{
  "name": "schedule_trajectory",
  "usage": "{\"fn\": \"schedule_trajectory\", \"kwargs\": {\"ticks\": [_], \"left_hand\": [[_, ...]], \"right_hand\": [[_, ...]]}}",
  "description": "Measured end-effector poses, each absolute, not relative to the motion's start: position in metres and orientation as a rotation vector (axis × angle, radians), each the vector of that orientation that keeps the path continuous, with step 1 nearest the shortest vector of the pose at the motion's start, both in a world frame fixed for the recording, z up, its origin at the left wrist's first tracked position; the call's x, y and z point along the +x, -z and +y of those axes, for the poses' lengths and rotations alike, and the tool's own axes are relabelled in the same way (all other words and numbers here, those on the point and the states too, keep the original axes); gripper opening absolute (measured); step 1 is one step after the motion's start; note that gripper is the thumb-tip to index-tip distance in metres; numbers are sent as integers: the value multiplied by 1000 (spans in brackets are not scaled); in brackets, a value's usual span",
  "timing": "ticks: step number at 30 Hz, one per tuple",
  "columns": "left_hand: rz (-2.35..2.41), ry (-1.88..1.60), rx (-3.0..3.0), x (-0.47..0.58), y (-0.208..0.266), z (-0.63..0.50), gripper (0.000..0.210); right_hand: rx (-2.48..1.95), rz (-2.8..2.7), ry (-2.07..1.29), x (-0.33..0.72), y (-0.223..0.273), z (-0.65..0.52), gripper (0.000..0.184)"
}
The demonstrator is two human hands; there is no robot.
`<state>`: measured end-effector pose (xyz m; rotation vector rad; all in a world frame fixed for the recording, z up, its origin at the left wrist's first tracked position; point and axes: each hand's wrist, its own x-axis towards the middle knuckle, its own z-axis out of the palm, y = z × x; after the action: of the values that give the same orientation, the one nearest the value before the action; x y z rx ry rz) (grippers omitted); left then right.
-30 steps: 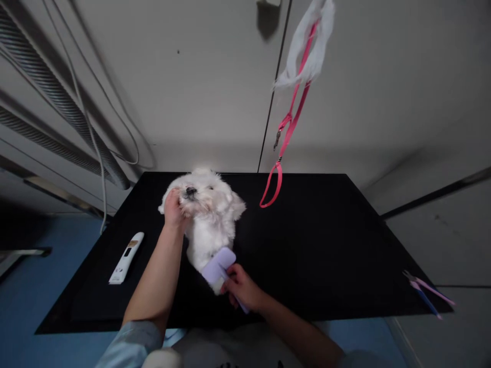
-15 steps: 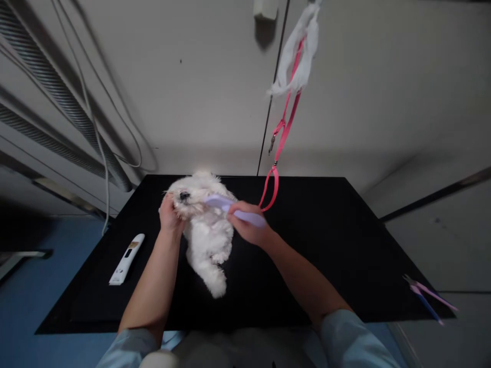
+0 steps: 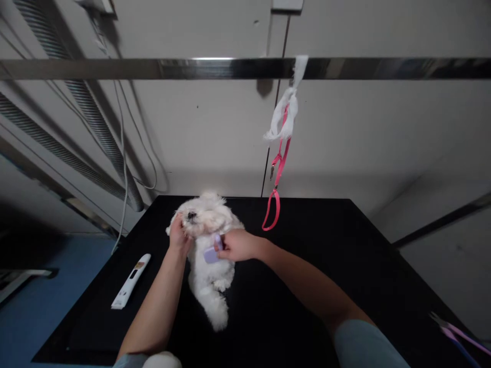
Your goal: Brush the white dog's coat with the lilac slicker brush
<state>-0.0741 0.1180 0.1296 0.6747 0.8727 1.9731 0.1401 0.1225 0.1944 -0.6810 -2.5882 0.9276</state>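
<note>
A fluffy white dog (image 3: 213, 291) is on the black table with its head tipped back and its nose showing. My left hand (image 3: 179, 236) is closed on the dog's muzzle and jaw at the side of its face. In my right hand (image 3: 235, 245) is a lavender pet brush (image 3: 210, 254), its flat head against the fur of the dog's chest. Most of the brush's handle is hidden by my fingers. The bristles cannot be seen.
White clippers (image 3: 131, 281) lie on the table (image 3: 307, 286) at left. Pink and blue pliers-like tools (image 3: 456, 332) rest at its right edge. A pink loop leash (image 3: 278, 197) hangs by white cloth from a metal bar (image 3: 230, 69). Ribbed hoses (image 3: 97, 128) run at left.
My right hand has moved the brush from beside the dog's face down to its chest and turned it. My left hand stays at the muzzle. The view has tilted up, showing the bar.
</note>
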Motion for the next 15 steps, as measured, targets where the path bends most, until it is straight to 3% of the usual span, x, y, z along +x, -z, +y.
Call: {"fn": "schedule_trajectory", "kwargs": {"ticks": [5, 10, 15], "left_hand": [[824, -1893, 590, -75, -127, 118, 18], [828, -1922, 590, -75, -121, 120, 18], [842, -1881, 630, -73, -123, 121, 18]], "right_hand": [[-785, -2270, -760, 133, -204, 127, 19], [-694, -2600, -810, 124, -213, 129, 12], [-784, -2256, -698, 121, -226, 130, 22]]}}
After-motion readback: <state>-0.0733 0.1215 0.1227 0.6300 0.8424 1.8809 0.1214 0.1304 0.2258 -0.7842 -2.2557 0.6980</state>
